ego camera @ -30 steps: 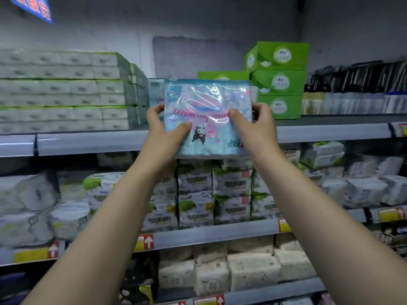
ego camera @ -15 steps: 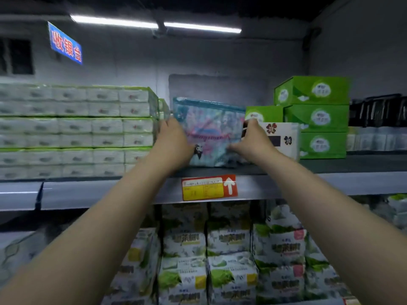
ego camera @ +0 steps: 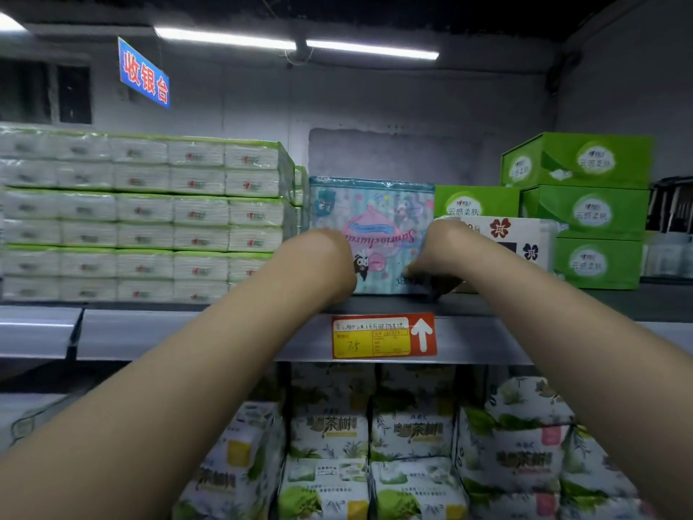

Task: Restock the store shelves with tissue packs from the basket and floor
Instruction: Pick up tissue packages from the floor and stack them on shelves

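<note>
Pastel-blue tissue pack [ego camera: 375, 219] stands upright on the top shelf [ego camera: 168, 332], between white stacked packs [ego camera: 150, 219] and a flowered box [ego camera: 525, 242]. Your right hand [ego camera: 438, 257] curls its grip round the lower right corner; your left hand [ego camera: 322, 264] covers the lower left, its grip hidden, so I cannot tell.

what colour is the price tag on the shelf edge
The price tag is red with a yellow panel and white arrow; head view.

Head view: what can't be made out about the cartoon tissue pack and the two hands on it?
- Left hand fingers: head view, hidden by its own wrist, so grip unclear.
- Right hand fingers: head view, in shadow at the pack's lower corner.
- Cartoon tissue pack lower front: head view, covered by both hands.
- Price label small print: head view, too small and blurred.
</note>
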Motion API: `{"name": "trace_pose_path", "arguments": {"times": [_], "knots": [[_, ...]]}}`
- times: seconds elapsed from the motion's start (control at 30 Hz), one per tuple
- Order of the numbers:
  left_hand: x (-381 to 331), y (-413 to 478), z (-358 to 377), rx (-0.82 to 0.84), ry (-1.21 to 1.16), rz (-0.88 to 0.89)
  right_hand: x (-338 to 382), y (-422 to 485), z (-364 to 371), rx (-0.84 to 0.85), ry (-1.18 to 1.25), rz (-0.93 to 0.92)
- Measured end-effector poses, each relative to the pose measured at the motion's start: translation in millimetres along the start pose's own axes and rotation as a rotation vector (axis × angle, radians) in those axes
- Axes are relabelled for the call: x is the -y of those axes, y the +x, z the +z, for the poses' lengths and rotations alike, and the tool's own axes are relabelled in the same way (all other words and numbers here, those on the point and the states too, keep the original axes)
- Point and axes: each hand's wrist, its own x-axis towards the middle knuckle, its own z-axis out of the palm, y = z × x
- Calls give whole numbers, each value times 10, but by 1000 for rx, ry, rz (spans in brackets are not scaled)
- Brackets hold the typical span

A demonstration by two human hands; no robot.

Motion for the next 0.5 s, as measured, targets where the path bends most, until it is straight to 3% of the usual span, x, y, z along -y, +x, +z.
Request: {"name": "trace_pose_path", "arguments": {"times": [0.23, 0.37, 0.5], "knots": [[-189, 141, -50, 166, 44, 107, 99, 231, -33, 201, -41, 96], [-256, 235, -35, 279, 4, 134, 85, 289, -18, 245, 334, 119], [-259, 319, 41, 312, -57, 144, 123, 312, 20, 240, 543, 144]]}}
